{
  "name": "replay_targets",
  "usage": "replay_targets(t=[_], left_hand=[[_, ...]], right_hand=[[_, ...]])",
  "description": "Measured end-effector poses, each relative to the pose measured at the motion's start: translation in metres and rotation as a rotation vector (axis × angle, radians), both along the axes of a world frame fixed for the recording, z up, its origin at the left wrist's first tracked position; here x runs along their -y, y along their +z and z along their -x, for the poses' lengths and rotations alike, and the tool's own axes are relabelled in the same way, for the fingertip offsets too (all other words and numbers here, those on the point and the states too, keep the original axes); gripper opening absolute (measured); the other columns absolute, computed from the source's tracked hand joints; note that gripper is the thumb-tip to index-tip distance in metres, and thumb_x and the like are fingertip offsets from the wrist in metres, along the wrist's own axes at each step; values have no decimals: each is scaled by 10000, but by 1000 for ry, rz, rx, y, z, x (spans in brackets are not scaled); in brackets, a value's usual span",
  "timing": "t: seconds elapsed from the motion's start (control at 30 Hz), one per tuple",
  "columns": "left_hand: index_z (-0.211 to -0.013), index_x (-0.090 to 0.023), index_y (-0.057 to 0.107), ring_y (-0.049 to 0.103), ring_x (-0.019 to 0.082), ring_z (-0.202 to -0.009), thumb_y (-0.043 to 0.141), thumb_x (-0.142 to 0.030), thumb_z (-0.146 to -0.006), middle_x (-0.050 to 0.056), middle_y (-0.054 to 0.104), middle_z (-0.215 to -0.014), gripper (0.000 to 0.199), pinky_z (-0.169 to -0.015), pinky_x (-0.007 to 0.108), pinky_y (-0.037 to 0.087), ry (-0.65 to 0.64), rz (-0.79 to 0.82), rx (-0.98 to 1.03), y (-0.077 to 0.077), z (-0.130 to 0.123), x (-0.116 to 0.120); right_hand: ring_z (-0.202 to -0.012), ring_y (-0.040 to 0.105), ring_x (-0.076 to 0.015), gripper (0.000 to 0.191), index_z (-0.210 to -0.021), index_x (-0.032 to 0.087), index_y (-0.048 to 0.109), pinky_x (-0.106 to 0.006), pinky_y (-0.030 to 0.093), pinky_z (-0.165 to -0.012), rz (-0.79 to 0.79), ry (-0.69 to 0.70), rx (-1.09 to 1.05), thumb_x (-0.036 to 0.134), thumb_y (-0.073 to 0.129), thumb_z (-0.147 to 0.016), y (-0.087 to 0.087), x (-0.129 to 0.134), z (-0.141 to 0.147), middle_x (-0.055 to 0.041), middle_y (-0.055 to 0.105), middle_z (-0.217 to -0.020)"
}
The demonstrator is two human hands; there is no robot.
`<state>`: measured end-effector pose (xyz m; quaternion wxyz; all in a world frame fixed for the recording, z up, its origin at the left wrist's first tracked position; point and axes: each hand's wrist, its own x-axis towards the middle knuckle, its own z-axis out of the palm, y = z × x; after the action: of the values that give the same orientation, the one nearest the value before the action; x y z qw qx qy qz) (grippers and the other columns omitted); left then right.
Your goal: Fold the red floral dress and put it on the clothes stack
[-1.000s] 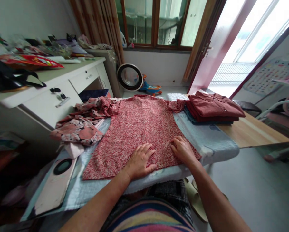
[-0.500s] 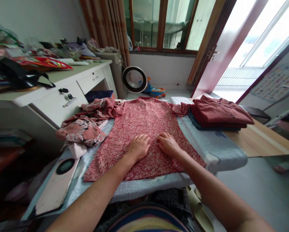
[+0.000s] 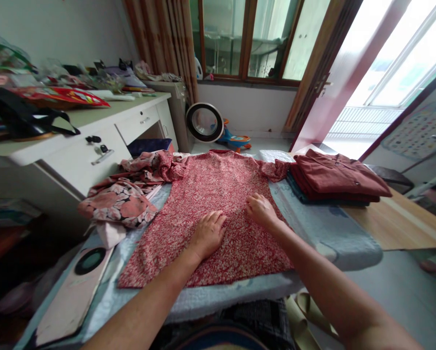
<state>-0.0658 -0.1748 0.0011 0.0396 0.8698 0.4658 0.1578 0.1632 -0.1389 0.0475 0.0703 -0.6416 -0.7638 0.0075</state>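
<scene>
A red blouse (image 3: 225, 189) with a fine pale pattern lies spread out, its short sleeves at the far side and its wider hem towards me. My left hand (image 3: 208, 236) rests flat on the middle of it, fingers stretched forward. On the right part of the cloth lies my right hand (image 3: 261, 210), its fingers loosely bent and the tips partly hidden; no bunched fabric shows in it. My right forearm covers the blouse's near right corner. Under the blouse is a pale blue cloth cover (image 3: 327, 238).
Crumpled floral clothing (image 3: 126, 201) lies on the left, with a pale flat board (image 3: 70, 296) nearer me. Folded dark red garments (image 3: 340, 177) are stacked at right. A white desk (image 3: 82, 155) crowded with items borders the left; a round-doored appliance (image 3: 205, 122) stands behind.
My right hand has slid outward to the right over the blouse, away from my left hand. My left hand stays on the cloth. The whole view has shifted slightly.
</scene>
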Motion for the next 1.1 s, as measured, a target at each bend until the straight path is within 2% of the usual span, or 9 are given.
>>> replay_targets(t=[0.17, 0.3, 0.4, 0.5, 0.6, 0.67, 0.8, 0.93, 1.1], left_hand=[[-1308, -217, 559, 461, 256, -1318, 437, -325, -980, 86, 527, -1417, 367, -1147, 454, 335, 3, 2, -4, 0, 1, 1], [-1316, -238, 556, 393, 304, -1371, 482, -326, -953, 79, 508, -1447, 381, -1171, 548, 251, 49, -44, -14, -3, 1, 2], [-1385, -224, 499, 372, 327, -1382, 497, -342, -939, 95, 476, -1479, 462, -1161, 555, 258, 84, -43, -23, -5, 1, 2], [-1406, -241, 477, 387, 325, -1373, 480, -354, -944, 89, 491, -1470, 475, -1148, 555, 276, 81, -10, -40, -6, 1, 2], [-1405, -247, 479, 380, 327, -1379, 473, -366, -949, 82, 491, -1471, 472, -1152, 552, 268, 82, -3, -52, -6, 1, 1], [-1405, -243, 482, 374, 329, -1384, 470, -366, -952, 82, 486, -1476, 470, -1158, 547, 262, 86, 1, -54, -6, 2, 1], [-1412, -253, 476, 362, 324, -1392, 473, -369, -954, 77, 485, -1474, 472, -1168, 542, 257, 81, 11, -39, -6, 1, 1], [-1426, -255, 461, 356, 319, -1399, 479, -362, -951, 69, 485, -1477, 487, -1173, 549, 252, 90, 32, -12, -6, 2, 2], [-1389, -260, 498, 404, 308, -1373, 539, -377, -912, 62, 508, -1464, 492, -1149, 528, 311, 54, 139, 6, 3, 8, -8]], right_hand=[[-1126, 515, -226, 250, -1121, 212, 653, -321, 386, -969, -23, 56, -64, 323, 508, -950, -8, -22, 30, -99, 603, -1198], [-1105, 538, -221, 237, -1033, 178, 678, -308, 379, -979, 0, -20, -42, 324, 514, -944, -16, -26, 6, -117, 622, -1146], [-1078, 573, -212, 242, -1045, 171, 683, -282, 403, -937, 2, -97, -32, 300, 512, -932, -18, -24, -22, -116, 645, -1124], [-1020, 615, -213, 262, -1010, 176, 704, -279, 435, -858, 45, -272, -6, 281, 480, -925, -14, -26, -42, -121, 670, -1096], [-977, 640, -238, 284, -1007, 170, 722, -297, 452, -783, 132, -396, 29, 271, 477, -903, -5, -38, -43, -145, 681, -1087], [-993, 636, -252, 288, -1033, 171, 722, -307, 454, -784, 146, -380, 28, 267, 489, -893, 1, -51, -32, -155, 673, -1101], [-1089, 575, -280, 313, -1158, 216, 673, -356, 443, -863, 60, -233, -31, 294, 508, -904, 3, -75, 4, -150, 621, -1195], [-1131, 527, -270, 319, -1196, 232, 628, -361, 410, -910, -29, -145, -81, 354, 479, -942, -15, -82, 29, -125, 589, -1234], [-1130, 507, -252, 286, -1117, 214, 647, -349, 369, -945, -119, -152, -91, 359, 457, -960, -40, -78, 33, -109, 604, -1206]])
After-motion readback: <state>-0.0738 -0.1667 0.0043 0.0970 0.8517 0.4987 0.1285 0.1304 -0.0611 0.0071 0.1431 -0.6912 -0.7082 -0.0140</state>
